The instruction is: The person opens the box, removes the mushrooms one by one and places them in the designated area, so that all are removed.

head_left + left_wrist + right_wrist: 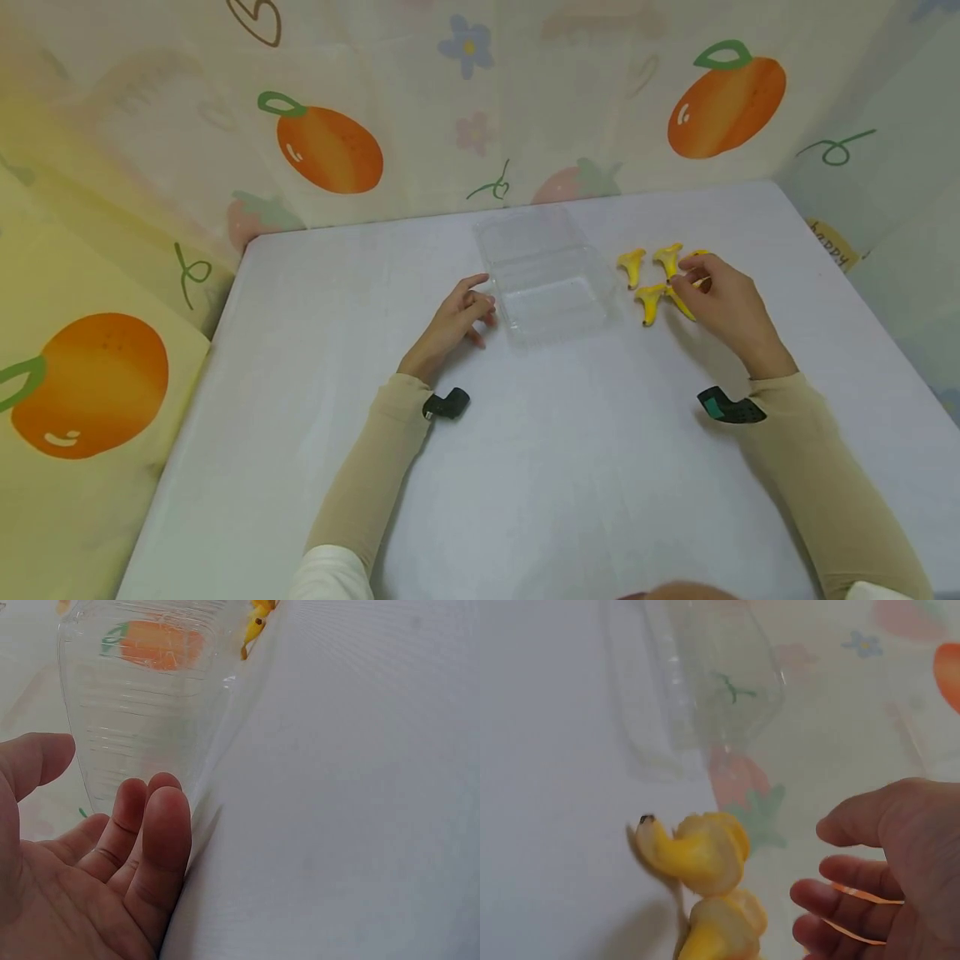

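Observation:
A clear plastic clamshell box (558, 304) lies with its lid (528, 233) raised at the back. At the box's left side is my left hand (457, 321), fingers loosely bent and holding nothing; whether they touch the wall, I cannot tell. Right of the box lie several small yellow trumpet-shaped mushrooms (649, 303) with dark stem tips. Over the right-hand ones hovers my right hand (723, 304), partly hiding them. In the right wrist view, a gap separates its thumb from its loosely bent fingers, and a mushroom (705, 855) sits apart from them.
A white cloth covers the table (555, 467). Behind it and at both sides hang pale curtains (420, 100) printed with oranges, strawberries and flowers. Dark devices (447, 403) are strapped at both wrists over beige sleeves.

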`<action>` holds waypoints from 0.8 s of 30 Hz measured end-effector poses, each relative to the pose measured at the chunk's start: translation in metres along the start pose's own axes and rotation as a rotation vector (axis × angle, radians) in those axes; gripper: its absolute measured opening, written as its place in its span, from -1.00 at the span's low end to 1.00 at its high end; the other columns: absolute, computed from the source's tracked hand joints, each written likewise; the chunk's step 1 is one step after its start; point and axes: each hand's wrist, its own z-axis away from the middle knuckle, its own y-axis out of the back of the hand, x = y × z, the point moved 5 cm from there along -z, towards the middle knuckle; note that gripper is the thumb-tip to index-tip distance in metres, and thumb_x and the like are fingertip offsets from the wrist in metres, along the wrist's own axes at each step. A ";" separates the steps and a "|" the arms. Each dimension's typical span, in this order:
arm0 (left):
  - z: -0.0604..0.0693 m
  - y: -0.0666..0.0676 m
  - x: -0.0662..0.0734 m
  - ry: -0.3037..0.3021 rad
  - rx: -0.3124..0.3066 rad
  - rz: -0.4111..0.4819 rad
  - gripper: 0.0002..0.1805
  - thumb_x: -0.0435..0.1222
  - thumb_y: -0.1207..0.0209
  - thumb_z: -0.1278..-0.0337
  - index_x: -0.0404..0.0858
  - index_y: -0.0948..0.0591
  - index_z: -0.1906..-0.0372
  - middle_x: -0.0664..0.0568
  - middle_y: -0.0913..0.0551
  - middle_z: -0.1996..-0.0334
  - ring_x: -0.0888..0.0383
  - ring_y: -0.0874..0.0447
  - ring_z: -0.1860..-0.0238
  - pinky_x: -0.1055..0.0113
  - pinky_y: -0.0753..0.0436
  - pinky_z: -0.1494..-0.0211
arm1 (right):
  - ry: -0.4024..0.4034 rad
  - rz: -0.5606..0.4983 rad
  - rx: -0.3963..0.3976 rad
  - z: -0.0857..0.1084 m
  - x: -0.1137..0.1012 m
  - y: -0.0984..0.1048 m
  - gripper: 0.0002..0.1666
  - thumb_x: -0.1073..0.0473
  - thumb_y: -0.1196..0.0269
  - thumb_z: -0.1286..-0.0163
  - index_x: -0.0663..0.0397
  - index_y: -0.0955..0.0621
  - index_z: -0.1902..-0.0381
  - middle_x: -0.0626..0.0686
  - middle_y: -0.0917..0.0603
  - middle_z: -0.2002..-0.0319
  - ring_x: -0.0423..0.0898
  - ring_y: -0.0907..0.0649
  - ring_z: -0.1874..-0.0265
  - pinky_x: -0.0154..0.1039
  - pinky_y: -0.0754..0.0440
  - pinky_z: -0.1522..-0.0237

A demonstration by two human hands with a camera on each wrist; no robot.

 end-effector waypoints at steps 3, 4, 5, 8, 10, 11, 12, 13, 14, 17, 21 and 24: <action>0.000 0.000 -0.001 0.006 -0.001 0.006 -0.40 -0.25 -0.02 -0.52 -0.16 -0.20 -0.55 -0.21 -0.58 -0.03 0.19 -0.64 0.16 0.38 -0.66 0.47 | 0.027 -0.002 0.024 -0.002 -0.011 -0.002 -0.43 -0.09 -0.08 -0.55 0.22 -0.49 -0.28 0.29 -0.62 -0.03 0.10 -0.53 0.08 -0.18 -0.44 0.27; 0.000 0.000 -0.001 0.006 -0.002 0.010 -0.40 -0.25 -0.02 -0.52 -0.16 -0.20 -0.56 -0.21 -0.58 -0.05 0.19 -0.64 0.16 0.38 -0.67 0.48 | 0.030 -0.007 0.017 -0.004 -0.012 -0.004 -0.43 -0.09 -0.07 -0.55 0.22 -0.49 -0.28 0.29 -0.62 -0.03 0.11 -0.53 0.08 -0.18 -0.45 0.27; 0.000 0.000 -0.001 0.007 -0.004 0.011 -0.40 -0.25 -0.03 -0.52 -0.16 -0.20 -0.55 -0.22 -0.58 -0.06 0.19 -0.64 0.16 0.37 -0.67 0.47 | 0.029 -0.016 0.004 -0.005 -0.014 -0.006 -0.42 -0.11 -0.06 -0.56 0.21 -0.49 -0.28 0.30 -0.61 -0.05 0.12 -0.54 0.06 -0.18 -0.45 0.24; 0.001 0.000 -0.001 0.005 -0.004 0.010 -0.39 -0.26 -0.03 -0.51 -0.16 -0.20 -0.55 -0.24 -0.59 -0.06 0.18 -0.64 0.15 0.37 -0.67 0.47 | 0.030 -0.041 -0.055 -0.010 -0.020 -0.013 -0.39 -0.17 -0.03 -0.57 0.15 -0.47 -0.32 0.30 -0.60 -0.11 0.15 -0.55 -0.01 -0.17 -0.48 0.18; 0.001 0.001 0.000 0.001 -0.003 0.004 -0.40 -0.25 -0.03 -0.51 -0.16 -0.21 -0.55 -0.23 -0.59 -0.04 0.18 -0.64 0.15 0.37 -0.67 0.47 | 0.034 -0.059 -0.095 -0.014 -0.026 -0.018 -0.35 -0.21 -0.01 -0.57 0.12 -0.43 -0.37 0.30 -0.58 -0.16 0.17 -0.55 -0.03 -0.17 -0.50 0.17; 0.002 0.001 0.000 0.000 -0.001 0.001 -0.40 -0.25 -0.03 -0.51 -0.15 -0.21 -0.55 -0.23 -0.59 -0.04 0.18 -0.64 0.15 0.37 -0.67 0.47 | 0.036 -0.065 -0.110 -0.016 -0.030 -0.020 -0.33 -0.22 0.00 -0.57 0.10 -0.41 -0.40 0.30 -0.57 -0.19 0.16 -0.55 -0.04 -0.16 -0.51 0.16; 0.002 0.001 -0.001 0.000 0.000 0.004 -0.40 -0.25 -0.03 -0.52 -0.15 -0.21 -0.55 -0.22 -0.59 -0.03 0.18 -0.64 0.15 0.37 -0.67 0.47 | 0.040 -0.074 -0.124 -0.018 -0.033 -0.023 -0.32 -0.22 0.01 -0.57 0.09 -0.38 -0.42 0.30 -0.56 -0.22 0.16 -0.56 -0.03 -0.17 -0.52 0.17; 0.001 0.001 -0.001 0.001 0.001 0.007 -0.40 -0.25 -0.03 -0.52 -0.15 -0.21 -0.55 -0.23 -0.59 -0.03 0.18 -0.64 0.16 0.37 -0.67 0.48 | 0.043 -0.082 -0.136 -0.020 -0.036 -0.025 -0.31 -0.22 0.02 -0.57 0.07 -0.35 -0.46 0.29 -0.54 -0.24 0.15 -0.56 -0.02 -0.18 -0.53 0.19; 0.001 0.002 -0.001 0.000 0.002 0.010 -0.40 -0.25 -0.03 -0.52 -0.14 -0.21 -0.55 -0.23 -0.59 -0.03 0.18 -0.64 0.16 0.37 -0.66 0.48 | 0.046 -0.086 -0.144 -0.022 -0.039 -0.027 -0.30 -0.22 0.03 -0.57 0.03 -0.31 -0.49 0.29 -0.53 -0.26 0.14 -0.56 0.00 -0.19 -0.53 0.21; 0.000 0.002 -0.001 -0.005 0.003 0.021 -0.36 -0.27 -0.04 -0.51 -0.12 -0.16 -0.57 -0.24 -0.59 -0.03 0.18 -0.63 0.18 0.37 -0.66 0.50 | 0.073 -0.090 -0.156 -0.028 -0.047 -0.033 -0.31 -0.15 0.05 -0.59 -0.09 -0.21 -0.57 0.28 -0.51 -0.30 0.13 -0.61 0.07 -0.20 -0.54 0.23; -0.001 0.001 -0.001 -0.017 0.008 0.037 -0.32 -0.28 -0.03 -0.49 -0.04 -0.11 -0.60 -0.20 -0.57 0.03 0.16 -0.63 0.20 0.35 -0.66 0.52 | 0.110 -0.078 -0.168 -0.033 -0.055 -0.039 -0.33 -0.03 0.04 -0.60 -0.19 -0.16 -0.60 0.29 -0.51 -0.30 0.15 -0.62 0.08 -0.12 -0.58 0.17; -0.002 0.001 -0.001 -0.018 0.014 0.041 -0.36 -0.22 0.02 -0.53 -0.05 -0.12 -0.59 -0.12 -0.56 0.09 0.15 -0.64 0.21 0.35 -0.66 0.53 | 0.119 -0.063 -0.178 -0.034 -0.058 -0.041 -0.39 -0.01 0.04 -0.61 -0.08 -0.28 -0.55 0.28 -0.51 -0.29 0.17 -0.57 0.01 -0.01 -0.57 0.03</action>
